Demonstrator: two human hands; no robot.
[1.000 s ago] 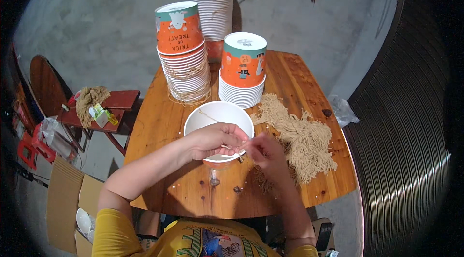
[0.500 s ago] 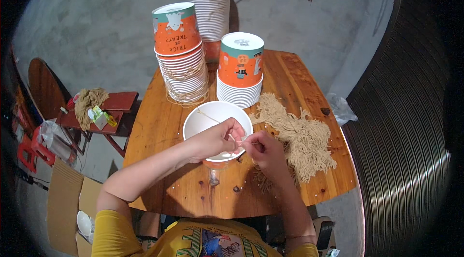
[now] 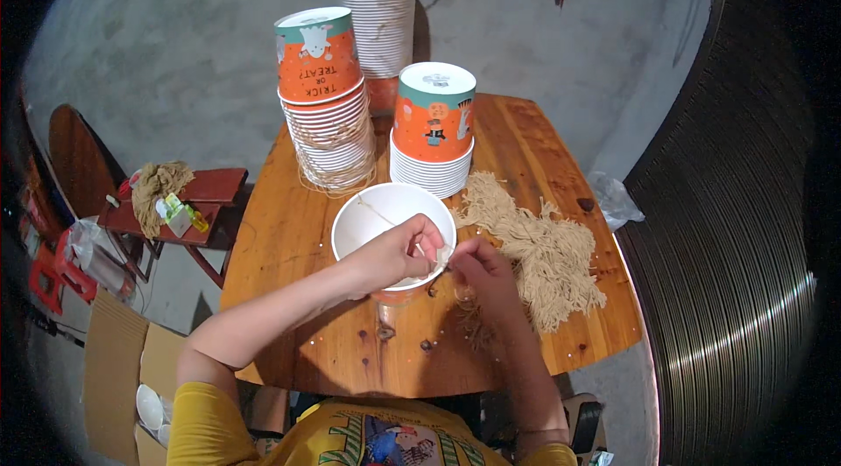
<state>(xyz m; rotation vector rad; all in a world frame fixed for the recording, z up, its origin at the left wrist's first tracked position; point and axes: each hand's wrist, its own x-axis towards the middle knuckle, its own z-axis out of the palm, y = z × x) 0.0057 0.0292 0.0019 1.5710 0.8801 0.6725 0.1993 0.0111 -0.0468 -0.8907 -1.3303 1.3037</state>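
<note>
A white-lined paper bucket [image 3: 349, 228] stands mouth up near the middle of the wooden table. A thin beige cord [image 3: 377, 214] runs from inside its far wall toward my hands. My left hand [image 3: 392, 254] reaches over the mouth, thumb and fingers pinched on the cord by the right side of the rim. Just outside that rim, my right hand [image 3: 487, 277] is closed in a pinch close to the left fingertips. Whatever it grips is too small to make out. Beside it on the right lies a heap of beige cords [image 3: 556, 260].
Upside-down orange-and-green paper buckets form a left stack [image 3: 315, 63] wound with cord and a shorter stack [image 3: 434, 120] behind the open bucket. A taller stack [image 3: 377, 10] rises at the back. A red bench [image 3: 223, 186] and cardboard box [image 3: 118, 352] are left; a ribbed shutter [image 3: 736, 247] is right.
My right hand has drawn slightly to the right, so the fingertips of both hands are a little farther apart. The left hand stays at the rim with its pinch.
</note>
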